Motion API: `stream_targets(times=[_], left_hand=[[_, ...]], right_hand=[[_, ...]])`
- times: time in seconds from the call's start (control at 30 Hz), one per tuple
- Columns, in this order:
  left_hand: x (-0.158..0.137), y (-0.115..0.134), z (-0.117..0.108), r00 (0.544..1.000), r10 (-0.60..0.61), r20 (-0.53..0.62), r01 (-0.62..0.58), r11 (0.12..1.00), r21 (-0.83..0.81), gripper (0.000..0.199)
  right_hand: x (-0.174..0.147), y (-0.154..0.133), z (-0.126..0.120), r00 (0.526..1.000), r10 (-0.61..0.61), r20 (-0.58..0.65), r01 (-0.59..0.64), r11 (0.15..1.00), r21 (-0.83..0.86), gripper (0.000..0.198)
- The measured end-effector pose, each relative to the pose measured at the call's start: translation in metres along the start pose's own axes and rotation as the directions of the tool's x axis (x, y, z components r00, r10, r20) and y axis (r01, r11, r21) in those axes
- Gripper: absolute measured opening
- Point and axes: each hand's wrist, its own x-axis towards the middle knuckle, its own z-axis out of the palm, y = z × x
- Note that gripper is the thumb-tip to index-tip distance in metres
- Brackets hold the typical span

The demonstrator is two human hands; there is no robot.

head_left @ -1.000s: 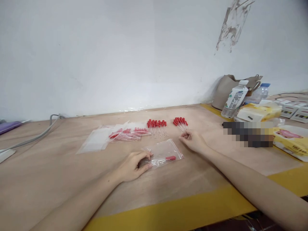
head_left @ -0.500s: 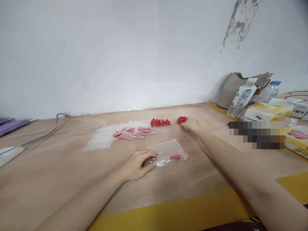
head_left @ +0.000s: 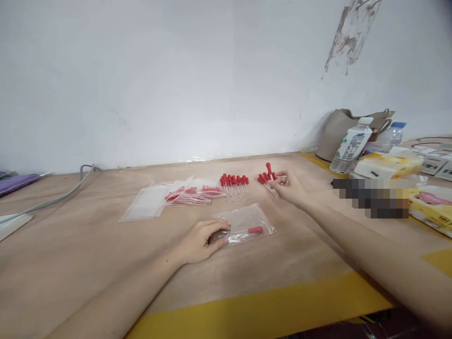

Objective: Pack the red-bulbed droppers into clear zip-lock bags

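Observation:
A clear zip-lock bag [head_left: 252, 216] lies flat on the table with one red-bulbed dropper [head_left: 256, 230] inside. My left hand [head_left: 205, 240] rests at its left end, curled fingers and thumb on the plastic. Farther back on the right, my right hand [head_left: 289, 188] pinches a dropper [head_left: 269, 167], its red bulb sticking up above the fingertips. Beside those fingers lies a small group of loose droppers [head_left: 262, 179], partly hidden by the hand. Another row of red-bulbed droppers [head_left: 235, 181] with clear stems lies to the left.
Filled zip bags [head_left: 190, 195] are piled left of the droppers, with flat bags [head_left: 143, 202] beside them. A bottle [head_left: 353, 143], a grey-brown bag [head_left: 334, 136] and a yellow tissue pack [head_left: 432, 207] stand at the right. A grey cable [head_left: 70, 194] runs along the left.
My right hand has drawn back slightly to the right and lifted one dropper upright out of the loose group. My left hand stays on the bag.

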Motion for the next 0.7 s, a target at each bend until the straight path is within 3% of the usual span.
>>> stream_targets(times=[0.13, 0.3, 0.47, 0.6, 0.7], left_hand=[[-0.001, -0.002, 0.0, 1.0, 0.005, 0.001, -0.005, 1.0, 0.003, 0.026], [-0.001, -0.003, 0.001, 1.0, 0.003, -0.005, -0.003, 1.0, 0.002, 0.027], [0.001, 0.0, 0.0, 1.0, 0.003, 0.001, -0.003, 1.0, 0.007, 0.028], [0.002, 0.001, -0.001, 1.0, 0.004, 0.023, -0.004, 1.0, 0.011, 0.03], [0.002, 0.001, -0.002, 0.999, -0.003, 0.032, 0.002, 1.0, 0.027, 0.034]], right_hand=[[-0.033, 0.002, 0.004, 0.997, 0.041, 0.068, -0.058, 0.961, 0.27, 0.081], [-0.047, 0.006, 0.015, 0.983, 0.139, 0.118, -0.175, 0.9, 0.399, 0.094], [-0.049, 0.007, 0.024, 0.971, 0.18, 0.157, -0.235, 0.835, 0.497, 0.069], [-0.053, 0.003, 0.022, 0.931, 0.265, 0.251, -0.363, 0.751, 0.552, 0.033], [-0.054, 0.002, 0.014, 0.897, 0.293, 0.33, -0.431, 0.746, 0.507, 0.018]])
